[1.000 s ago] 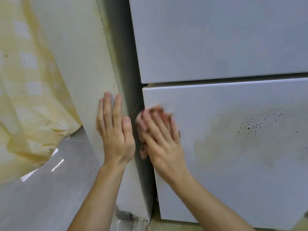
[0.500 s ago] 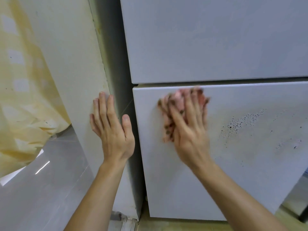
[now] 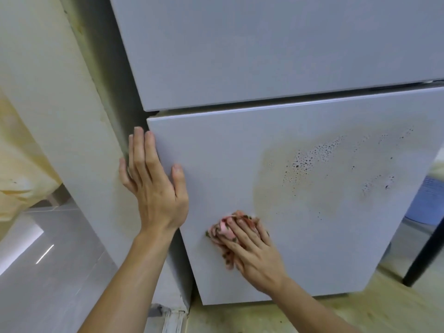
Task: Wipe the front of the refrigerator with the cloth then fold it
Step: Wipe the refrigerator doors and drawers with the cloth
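Observation:
The grey refrigerator fills the view, with its upper door [image 3: 264, 44] above a seam and its lower door [image 3: 240, 152] below. My right hand [image 3: 254, 251] presses a bunched pink patterned cloth [image 3: 223, 227] flat against the lower door, low and left of a patch of dark droplets [image 3: 312, 159]. My left hand [image 3: 153, 183] lies flat with fingers spread over the lower door's left edge, holding nothing.
A cream wall panel [image 3: 60, 116] stands just left of the refrigerator. A yellow curtain [image 3: 16, 169] hangs at far left over grey floor tiles [image 3: 48, 284]. A black leg [image 3: 430, 251] and a blue item [image 3: 430, 200] are at the right.
My right hand has moved the cloth from the lower door's top left down to its lower part. My left hand has shifted from the wall panel onto the door's left edge.

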Demonstrator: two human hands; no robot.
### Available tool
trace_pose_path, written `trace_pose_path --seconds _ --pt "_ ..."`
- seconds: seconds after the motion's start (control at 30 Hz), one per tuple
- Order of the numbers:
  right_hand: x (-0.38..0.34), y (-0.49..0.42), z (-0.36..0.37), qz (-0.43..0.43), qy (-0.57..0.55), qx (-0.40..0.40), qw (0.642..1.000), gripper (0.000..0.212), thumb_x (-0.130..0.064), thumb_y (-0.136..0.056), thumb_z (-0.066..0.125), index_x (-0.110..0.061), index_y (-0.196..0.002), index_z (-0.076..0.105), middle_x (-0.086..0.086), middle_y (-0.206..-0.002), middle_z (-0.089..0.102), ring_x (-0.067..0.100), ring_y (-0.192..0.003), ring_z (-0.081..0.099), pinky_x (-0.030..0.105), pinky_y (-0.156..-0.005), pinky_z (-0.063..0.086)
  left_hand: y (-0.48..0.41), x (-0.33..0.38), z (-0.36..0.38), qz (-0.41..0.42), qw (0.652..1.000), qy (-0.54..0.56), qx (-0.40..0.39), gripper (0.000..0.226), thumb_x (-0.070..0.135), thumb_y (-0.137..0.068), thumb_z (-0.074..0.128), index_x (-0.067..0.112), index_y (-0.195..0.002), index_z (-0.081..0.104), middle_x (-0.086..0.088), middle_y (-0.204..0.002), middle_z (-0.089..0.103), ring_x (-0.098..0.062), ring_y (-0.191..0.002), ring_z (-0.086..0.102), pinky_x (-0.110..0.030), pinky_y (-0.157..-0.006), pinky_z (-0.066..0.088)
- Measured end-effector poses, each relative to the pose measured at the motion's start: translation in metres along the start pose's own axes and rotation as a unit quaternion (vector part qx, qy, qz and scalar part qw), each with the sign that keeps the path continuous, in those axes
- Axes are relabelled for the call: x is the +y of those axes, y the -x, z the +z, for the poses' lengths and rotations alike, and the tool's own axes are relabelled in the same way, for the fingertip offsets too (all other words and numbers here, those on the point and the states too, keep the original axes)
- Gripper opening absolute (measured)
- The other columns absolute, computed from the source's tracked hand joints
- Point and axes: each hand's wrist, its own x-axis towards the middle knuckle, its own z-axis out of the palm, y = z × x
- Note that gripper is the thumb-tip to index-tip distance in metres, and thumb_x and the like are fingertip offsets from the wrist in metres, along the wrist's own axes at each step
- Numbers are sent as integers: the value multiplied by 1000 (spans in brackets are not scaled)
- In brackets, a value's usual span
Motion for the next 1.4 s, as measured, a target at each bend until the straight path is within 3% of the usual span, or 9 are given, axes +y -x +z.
trace_pose_path --seconds 0.13,0.27,0.4,0.53,0.67,0.9,1.03,1.2,1.4 --pt "8 -62 -33 77 -83 88 990 78 -21 -101 52 -18 -167 10 8 -175 -3 29 -162 2 50 -131 -4 1 6 5 16 1000 -14 20 65 13 -99 52 5 -160 29 -18 -169 23 -33 -159 21 -54 -128 8" --pt "43 -161 -95 242 -123 224 936 76 -14 -90 47 -2 -161 24 33 -166 17 45 -158 5 57 -129 -3 4 13 10 45 998 -31 24 64 13 -98 52 11 -159 33 -18 -168 27 -35 -158 22 -54 -128 14" --pt "58 -168 -100 223 -78 249 939 68 -14 -92 46 -7 -158 32 32 -164 26 47 -155 20 60 -129 8 14 24 18 83 996 -22 2 65 17 -97 52 10 -158 32 -20 -167 29 -36 -158 19 -54 -128 13" --pt "41 -105 -57 139 -72 190 969 59 -33 -104 41 -15 -159 34 17 -173 12 33 -161 7 56 -129 6 23 26 27 90 996 -6 -9 65 20 -97 50 5 -158 31 -24 -166 28 -41 -157 18 -55 -129 10" --pt "28 -24 -15 43 -14 74 996 55 -34 -106 43 -23 -159 35 7 -175 5 26 -161 12 49 -131 7 22 28 31 90 996 -9 1 66 20 -97 48 5 -158 30 -24 -166 26 -42 -157 17 -55 -129 8" --pt "43 -86 -61 123 -69 125 982 75 -30 -99 45 -17 -166 14 16 -174 -2 32 -162 -5 53 -130 -2 19 33 29 87 996 -4 13 71 12 -90 55 9 -156 30 -23 -165 23 -42 -157 15 -56 -129 9" --pt "71 -164 -115 221 -77 204 951 76 -19 -89 51 -4 -161 29 33 -166 21 50 -156 13 62 -129 5 15 49 28 95 995 -3 6 74 7 -87 58 11 -156 32 -25 -164 27 -41 -157 16 -57 -129 10" --pt "87 -122 -100 176 -50 203 962 61 -28 -104 35 -7 -160 28 28 -168 18 42 -159 10 60 -129 9 18 65 33 119 993 10 -9 70 8 -89 61 9 -156 39 -20 -167 27 -39 -158 17 -57 -129 11" --pt "91 -15 -51 106 22 83 991 65 -33 -106 34 -24 -167 13 5 -175 -3 27 -162 2 50 -131 2 21 72 41 108 994 21 -16 73 8 -87 57 11 -157 38 -22 -167 25 -42 -157 16 -56 -129 6"
